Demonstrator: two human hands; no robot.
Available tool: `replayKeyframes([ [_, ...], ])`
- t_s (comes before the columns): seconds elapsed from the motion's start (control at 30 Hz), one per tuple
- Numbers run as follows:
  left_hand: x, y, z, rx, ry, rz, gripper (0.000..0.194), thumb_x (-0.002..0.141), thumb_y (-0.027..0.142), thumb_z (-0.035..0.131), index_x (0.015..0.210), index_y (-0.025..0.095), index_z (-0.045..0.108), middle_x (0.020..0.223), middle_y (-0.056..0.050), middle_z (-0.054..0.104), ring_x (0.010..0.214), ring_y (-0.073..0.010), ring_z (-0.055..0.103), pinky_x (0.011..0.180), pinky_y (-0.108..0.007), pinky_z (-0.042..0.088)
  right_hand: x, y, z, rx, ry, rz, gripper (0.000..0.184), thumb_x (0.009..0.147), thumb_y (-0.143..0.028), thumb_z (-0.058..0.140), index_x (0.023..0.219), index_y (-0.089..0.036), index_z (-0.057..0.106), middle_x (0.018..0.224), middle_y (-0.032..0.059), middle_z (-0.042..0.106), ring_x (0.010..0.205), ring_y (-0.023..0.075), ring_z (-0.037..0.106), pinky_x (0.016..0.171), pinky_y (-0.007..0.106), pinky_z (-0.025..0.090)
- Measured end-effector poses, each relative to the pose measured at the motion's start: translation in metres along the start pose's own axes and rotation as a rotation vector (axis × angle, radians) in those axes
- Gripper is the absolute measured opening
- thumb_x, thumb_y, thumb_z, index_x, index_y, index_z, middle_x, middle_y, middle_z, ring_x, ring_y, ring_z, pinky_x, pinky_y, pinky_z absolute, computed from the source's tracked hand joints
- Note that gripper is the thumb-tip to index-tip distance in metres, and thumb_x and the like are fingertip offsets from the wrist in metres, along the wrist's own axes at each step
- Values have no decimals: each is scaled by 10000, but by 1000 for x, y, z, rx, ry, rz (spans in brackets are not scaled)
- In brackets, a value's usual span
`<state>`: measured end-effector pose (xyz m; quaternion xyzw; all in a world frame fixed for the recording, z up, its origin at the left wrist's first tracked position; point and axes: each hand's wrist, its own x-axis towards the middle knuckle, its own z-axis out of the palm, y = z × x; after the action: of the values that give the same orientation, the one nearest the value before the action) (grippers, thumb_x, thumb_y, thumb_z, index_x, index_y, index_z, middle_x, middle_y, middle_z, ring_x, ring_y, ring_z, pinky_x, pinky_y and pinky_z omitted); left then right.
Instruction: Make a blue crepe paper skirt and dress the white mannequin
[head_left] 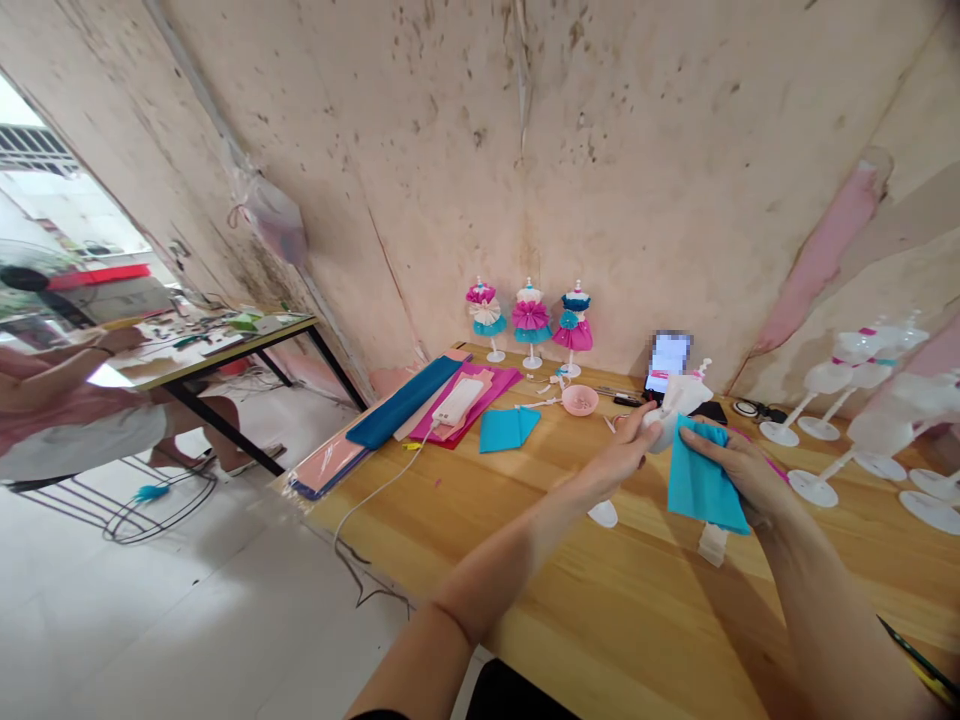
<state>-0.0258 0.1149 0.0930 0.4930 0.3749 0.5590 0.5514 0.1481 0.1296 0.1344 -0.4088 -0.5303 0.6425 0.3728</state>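
My left hand (pixel 634 442) is closed around the waist of a small white dress form (pixel 681 398), which leans over the table. A white round base (pixel 603 514) shows below that wrist. Pinched in my right hand (pixel 739 465) is a folded turquoise sheet (pixel 705 485), crepe paper or thin cloth, held against the form's lower side. Its top edge lies beside the form, and it hides part of it. Another turquoise folded piece (pixel 508 430) lies flat on the table to the left.
Three dressed mini forms (pixel 531 318) stand by the wall. Nearby are a pink bowl (pixel 580 401), a phone (pixel 667 362) and a stack of coloured sheets (pixel 409 400) with a white corded device (pixel 458 400). Bare forms (pixel 885 425) crowd the right. A co-worker (pixel 45 400) sits at another table.
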Motion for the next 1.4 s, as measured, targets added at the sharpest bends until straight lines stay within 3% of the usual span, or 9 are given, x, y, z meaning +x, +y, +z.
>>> replayKeyframes([
  [0.13,17,5,4,46,-73,53,486,855,550,543,1247,263,532,1063,-52,588,797,-114,569,521,-175,372,1,-4,-8,-10,49,-28,346,738,-463,747,968,-241,615,723,-13,514,601,123,478,496,239,423],
  [0.37,41,3,2,-97,-37,59,404,852,455,594,1158,224,466,1066,-58,619,807,-135,661,505,-164,406,-1,-9,-16,-55,222,-138,347,746,-495,729,940,-235,604,705,-21,511,603,129,491,528,253,427],
  [0.5,36,10,4,-90,-127,24,419,843,409,615,1184,227,455,1156,-74,600,891,-167,666,611,-228,517,-7,-16,-10,-50,175,-181,329,784,-496,691,938,-223,592,750,-3,565,648,144,532,572,264,442],
  [0.6,29,17,7,-64,-152,11,493,844,406,607,1276,242,434,1147,-83,603,840,-163,657,541,-211,484,-6,-14,-5,-107,156,-198,330,803,-510,663,950,-221,600,800,9,609,672,149,536,589,263,429],
  [0.83,15,16,13,23,-30,-22,533,859,469,581,1348,284,476,1051,-57,615,842,-144,591,604,-221,464,-1,-2,12,-232,328,-264,340,802,-561,633,833,-224,606,724,-7,601,630,156,524,564,274,399],
  [0.97,11,16,20,26,-19,-59,526,867,580,513,1316,306,512,1158,-62,606,895,-172,592,690,-272,511,-4,0,21,-206,320,-244,365,800,-611,596,850,-249,590,730,9,633,635,201,585,561,313,447],
  [1.1,10,18,22,22,-14,-91,524,858,631,484,1258,300,553,1100,-59,636,926,-199,603,775,-322,524,-2,3,21,-332,432,-333,369,809,-613,582,819,-245,591,724,11,631,649,199,573,574,312,443],
  [1.4,6,19,23,62,-15,-17,543,844,553,576,1287,247,508,1170,-85,611,1024,-217,586,882,-347,503,7,14,17,-514,535,-391,352,850,-565,551,849,-215,595,717,3,593,664,174,523,603,299,399],
])
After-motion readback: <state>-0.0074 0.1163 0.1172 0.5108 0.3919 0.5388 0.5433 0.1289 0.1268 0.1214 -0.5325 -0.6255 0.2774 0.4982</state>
